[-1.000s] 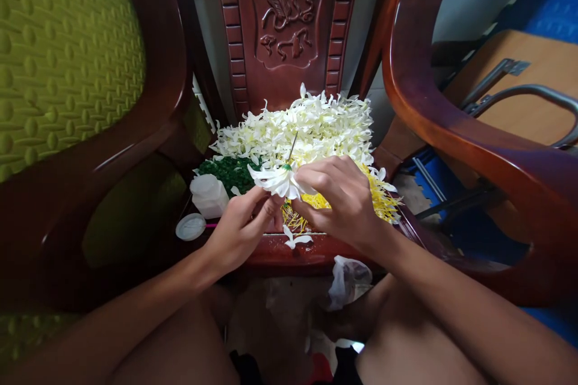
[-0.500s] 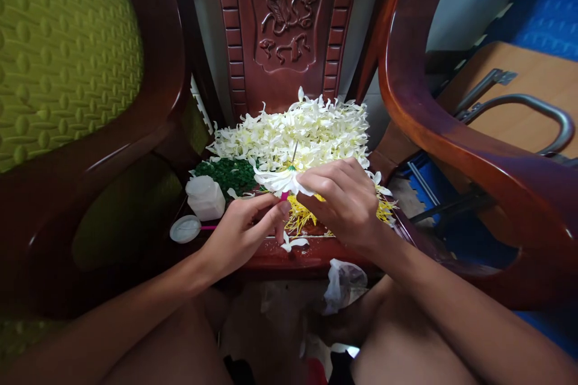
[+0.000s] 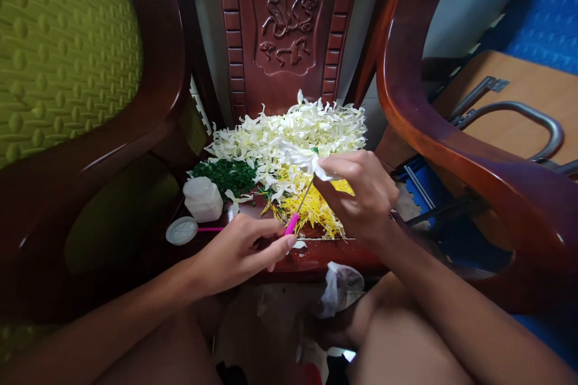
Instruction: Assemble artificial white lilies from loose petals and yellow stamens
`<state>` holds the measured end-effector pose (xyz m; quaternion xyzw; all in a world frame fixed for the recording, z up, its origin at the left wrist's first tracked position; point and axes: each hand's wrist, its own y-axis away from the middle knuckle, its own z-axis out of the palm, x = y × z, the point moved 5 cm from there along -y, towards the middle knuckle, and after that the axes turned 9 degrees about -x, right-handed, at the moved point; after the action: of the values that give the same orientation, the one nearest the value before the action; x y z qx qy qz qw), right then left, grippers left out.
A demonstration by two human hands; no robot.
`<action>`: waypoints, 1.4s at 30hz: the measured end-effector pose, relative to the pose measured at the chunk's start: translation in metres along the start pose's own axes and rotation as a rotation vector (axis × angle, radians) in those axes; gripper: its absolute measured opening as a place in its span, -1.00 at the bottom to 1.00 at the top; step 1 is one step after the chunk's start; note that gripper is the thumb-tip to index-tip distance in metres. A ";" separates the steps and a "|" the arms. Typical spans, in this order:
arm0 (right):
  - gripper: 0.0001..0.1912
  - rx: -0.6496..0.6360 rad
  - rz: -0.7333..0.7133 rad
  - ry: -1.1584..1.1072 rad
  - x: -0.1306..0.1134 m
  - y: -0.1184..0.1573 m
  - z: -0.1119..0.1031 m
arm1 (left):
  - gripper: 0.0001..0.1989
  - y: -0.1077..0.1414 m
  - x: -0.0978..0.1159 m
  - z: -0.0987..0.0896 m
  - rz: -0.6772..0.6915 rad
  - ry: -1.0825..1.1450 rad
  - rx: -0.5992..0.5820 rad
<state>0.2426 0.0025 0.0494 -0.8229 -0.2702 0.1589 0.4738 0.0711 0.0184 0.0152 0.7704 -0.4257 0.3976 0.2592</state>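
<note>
My left hand point(image 3: 248, 246) is closed round the pink handle of a needle tool point(image 3: 291, 224), its thin metal shaft slanting up to the right. In my right hand point(image 3: 359, 195) is a white flower point(image 3: 300, 158), pinched by its petals, with a small green piece at its centre. The shaft's upper end meets the underside of the flower; whether the tip is still inside is hidden. Beneath my hands lies a heap of yellow stamens point(image 3: 311, 207). Behind it spreads a large pile of white petal pieces point(image 3: 289, 126).
Small green pieces point(image 3: 230, 174) are heaped on the left of the wooden chair seat point(image 3: 316, 258). By them stand a white bottle point(image 3: 203, 199) and a small round dish point(image 3: 181, 231) with a pink stick. Curved armrests point(image 3: 451, 132) flank both sides. A plastic bag point(image 3: 342, 289) hangs below the seat's front edge.
My right hand has moved the flower up and right along the shaft, away from the handle. My left hand has lowered slightly with the needle tool, so the shaft now shows below the flower.
</note>
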 end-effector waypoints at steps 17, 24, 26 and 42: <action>-0.70 -0.267 1.063 -1.232 0.029 0.037 0.062 | -0.79 0.000 -0.030 -0.032 -0.105 0.690 0.605; -0.51 -0.396 1.089 -1.403 0.015 0.041 0.069 | -0.82 -0.007 -0.030 -0.025 -0.075 0.917 0.600; -0.45 -0.394 1.101 -1.396 0.017 0.042 0.066 | -0.80 -0.006 -0.032 -0.026 -0.063 0.886 0.619; -0.63 -0.528 0.956 -1.086 0.015 0.035 0.060 | -0.80 0.000 -0.035 -0.029 -0.085 0.760 0.574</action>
<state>0.2336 0.0390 -0.0109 -0.7427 -0.1088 0.6582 -0.0577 0.0483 0.0554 0.0019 0.6275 -0.1417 0.7418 0.1893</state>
